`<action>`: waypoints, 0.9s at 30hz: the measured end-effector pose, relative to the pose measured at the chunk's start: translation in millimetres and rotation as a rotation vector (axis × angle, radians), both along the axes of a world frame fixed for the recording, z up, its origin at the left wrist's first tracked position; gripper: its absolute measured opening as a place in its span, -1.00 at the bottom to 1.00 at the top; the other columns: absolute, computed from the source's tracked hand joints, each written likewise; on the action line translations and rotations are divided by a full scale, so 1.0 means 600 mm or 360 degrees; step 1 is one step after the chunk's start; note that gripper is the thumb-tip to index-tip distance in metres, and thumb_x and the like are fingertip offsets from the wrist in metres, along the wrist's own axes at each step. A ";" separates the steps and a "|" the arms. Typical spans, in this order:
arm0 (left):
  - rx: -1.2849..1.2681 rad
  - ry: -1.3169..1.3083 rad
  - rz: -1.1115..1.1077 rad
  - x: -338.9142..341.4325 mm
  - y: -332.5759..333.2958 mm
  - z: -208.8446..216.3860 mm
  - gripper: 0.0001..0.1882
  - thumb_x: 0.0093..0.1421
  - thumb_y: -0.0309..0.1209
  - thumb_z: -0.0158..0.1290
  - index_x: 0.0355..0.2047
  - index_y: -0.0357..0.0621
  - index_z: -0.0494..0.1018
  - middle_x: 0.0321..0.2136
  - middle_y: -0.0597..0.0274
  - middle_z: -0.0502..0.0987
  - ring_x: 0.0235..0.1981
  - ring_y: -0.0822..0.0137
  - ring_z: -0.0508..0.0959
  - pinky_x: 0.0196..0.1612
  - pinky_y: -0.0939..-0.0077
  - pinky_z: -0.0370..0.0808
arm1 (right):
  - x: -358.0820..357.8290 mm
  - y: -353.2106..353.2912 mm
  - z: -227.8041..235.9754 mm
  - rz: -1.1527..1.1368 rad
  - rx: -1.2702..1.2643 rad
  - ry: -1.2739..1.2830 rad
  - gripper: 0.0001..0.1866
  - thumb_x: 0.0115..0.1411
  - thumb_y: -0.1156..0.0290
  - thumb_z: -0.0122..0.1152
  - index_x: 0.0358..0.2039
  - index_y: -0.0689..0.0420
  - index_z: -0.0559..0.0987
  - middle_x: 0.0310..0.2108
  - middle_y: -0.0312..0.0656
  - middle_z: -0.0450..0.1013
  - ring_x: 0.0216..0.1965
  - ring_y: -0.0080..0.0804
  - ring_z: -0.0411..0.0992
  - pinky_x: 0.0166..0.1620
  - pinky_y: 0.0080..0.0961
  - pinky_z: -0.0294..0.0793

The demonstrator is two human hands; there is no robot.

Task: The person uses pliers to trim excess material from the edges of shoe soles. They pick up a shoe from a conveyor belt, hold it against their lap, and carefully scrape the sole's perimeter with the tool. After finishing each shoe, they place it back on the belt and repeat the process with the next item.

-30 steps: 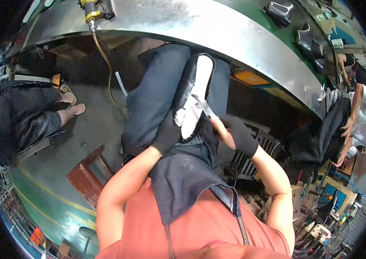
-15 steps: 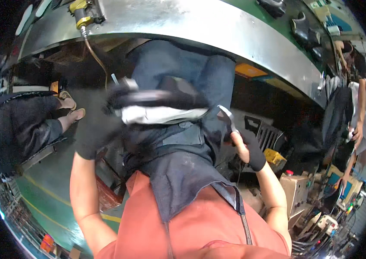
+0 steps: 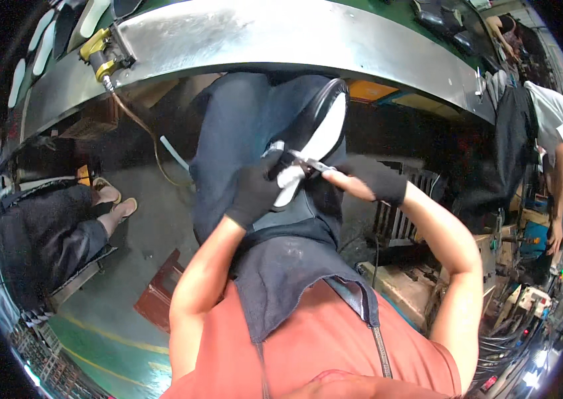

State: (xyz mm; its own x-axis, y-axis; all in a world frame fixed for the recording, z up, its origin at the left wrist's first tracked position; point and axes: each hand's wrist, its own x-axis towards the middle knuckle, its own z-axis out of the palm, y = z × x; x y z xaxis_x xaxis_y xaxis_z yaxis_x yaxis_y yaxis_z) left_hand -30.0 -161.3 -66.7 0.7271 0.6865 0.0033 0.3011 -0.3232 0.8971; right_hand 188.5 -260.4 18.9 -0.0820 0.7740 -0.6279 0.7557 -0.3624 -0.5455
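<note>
A black shoe upper with a white bottom (image 3: 327,130) rests sole up across my lap, its rounded end pointing away toward the bench. My left hand (image 3: 255,191), in a dark fingerless glove, is closed around the near end of the shoe. A small metal part shows beside its fingers, too unclear to name. In my right hand (image 3: 376,181), gloved the same way, are metal pincers (image 3: 312,161), gripped with the bare thumb along them. Their head meets the shoe's edge near my left fingers; the jaws' exact hold is hidden.
Ahead runs a steel bench edge (image 3: 281,40). On it lies a yellow air tool (image 3: 99,56), its hose (image 3: 132,120) hanging down. White soles (image 3: 43,45) stand at far left, black footwear (image 3: 438,20) at far right. People sit or stand at both sides.
The shoe has swung from lying crosswise to pointing away from me. My left hand has moved right to its near end, and my right hand has brought the pincers left onto it.
</note>
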 end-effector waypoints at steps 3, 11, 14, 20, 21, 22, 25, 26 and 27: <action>0.0154 0.0125 -0.0098 -0.011 -0.009 0.012 -0.18 0.09 0.02 0.15 0.15 -0.39 0.21 0.10 -0.31 0.30 0.15 -0.10 0.34 0.18 0.25 0.26 | -0.053 0.009 0.037 0.0271 0.0358 -0.0629 -0.64 0.19 0.13 0.07 -0.47 0.20 0.54 -0.55 0.08 0.44 -0.54 0.10 0.44 -0.48 -0.10 0.41; -0.0189 0.0055 0.0037 0.028 0.019 -0.055 -0.35 0.29 -0.16 -0.11 0.21 -0.40 0.07 0.20 -0.30 0.14 0.27 -0.16 0.10 0.31 0.21 0.00 | 0.027 -0.001 -0.100 0.0489 0.1173 -0.0478 -0.64 0.19 0.09 0.12 -0.49 0.16 0.42 -0.58 -0.10 0.39 -0.55 -0.08 0.43 -0.45 -0.28 0.41; 0.0283 0.0042 0.0367 0.066 0.008 -0.055 -0.38 0.25 -0.29 -0.11 0.22 -0.39 0.02 0.21 -0.30 0.10 0.27 -0.24 0.04 0.32 0.07 -0.09 | 0.046 0.014 -0.053 0.0280 0.0391 0.0059 -0.59 0.26 0.06 0.01 -0.46 0.19 0.45 -0.60 -0.14 0.42 -0.55 -0.23 0.45 -0.42 -0.36 0.41; 0.0584 0.0243 0.0323 0.082 0.002 -0.040 -0.26 0.27 -0.16 -0.15 0.21 -0.55 -0.09 0.16 -0.50 0.10 0.22 -0.33 0.12 0.27 0.03 0.05 | 0.042 0.061 0.087 0.0798 0.0182 -0.0552 -0.51 0.26 0.07 -0.04 -0.62 0.19 0.56 -0.58 0.06 0.48 -0.50 -0.02 0.50 -0.39 -0.16 0.45; 0.0470 0.0223 0.0380 0.077 0.017 -0.046 -0.25 0.29 -0.14 -0.17 0.21 -0.56 -0.12 0.16 -0.53 0.08 0.21 -0.35 0.12 0.26 0.05 0.08 | 0.021 0.070 0.109 0.0773 0.0198 -0.0571 -0.50 0.25 0.06 -0.02 -0.63 0.19 0.56 -0.60 0.06 0.47 -0.51 -0.02 0.50 -0.39 -0.16 0.45; 0.0246 0.0156 0.0377 0.063 0.032 -0.056 -0.24 0.31 -0.11 -0.19 0.23 -0.55 -0.17 0.18 -0.53 0.05 0.21 -0.35 0.11 0.24 0.12 0.13 | -0.004 0.072 0.130 0.0749 0.0221 -0.0594 -0.50 0.23 0.05 -0.01 -0.64 0.19 0.56 -0.61 0.06 0.46 -0.52 -0.03 0.50 -0.40 -0.16 0.46; 0.0040 0.0183 0.0325 0.045 0.053 -0.071 -0.24 0.30 -0.14 -0.10 0.28 -0.39 -0.16 0.20 -0.41 0.09 0.24 -0.20 0.15 0.24 0.20 0.15 | -0.079 0.022 0.121 0.0651 0.0585 -0.0443 -0.50 0.18 0.00 0.05 -0.59 0.22 0.54 -0.63 0.06 0.44 -0.52 -0.03 0.49 -0.39 -0.15 0.46; -0.0094 0.0034 0.0194 0.041 0.062 -0.056 -0.24 0.29 -0.12 -0.07 0.28 -0.34 -0.12 0.18 -0.28 0.16 0.22 -0.07 0.20 0.22 0.25 0.17 | -0.095 0.032 0.124 0.0790 0.0834 -0.0204 -0.53 0.19 0.00 0.06 -0.49 0.23 0.53 -0.58 0.05 0.45 -0.50 0.00 0.48 -0.40 -0.17 0.45; -0.0228 -0.0120 0.0058 0.038 0.072 -0.037 -0.24 0.28 -0.10 -0.04 0.28 -0.29 -0.09 0.16 -0.16 0.23 0.19 0.05 0.26 0.21 0.31 0.20 | -0.085 0.032 0.097 0.0695 0.0837 -0.0100 -0.53 0.20 0.00 0.04 -0.47 0.22 0.55 -0.55 0.06 0.46 -0.48 0.03 0.48 -0.40 -0.16 0.45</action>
State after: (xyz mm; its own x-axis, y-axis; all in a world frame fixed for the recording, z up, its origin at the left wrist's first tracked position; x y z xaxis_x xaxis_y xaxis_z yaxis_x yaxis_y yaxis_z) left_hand -7.1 -118.1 -88.7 0.7030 0.7099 -0.0430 0.2407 -0.1806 0.9537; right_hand 137.2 -241.1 77.3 -0.4313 0.8816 -0.1915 0.8084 0.2835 -0.5158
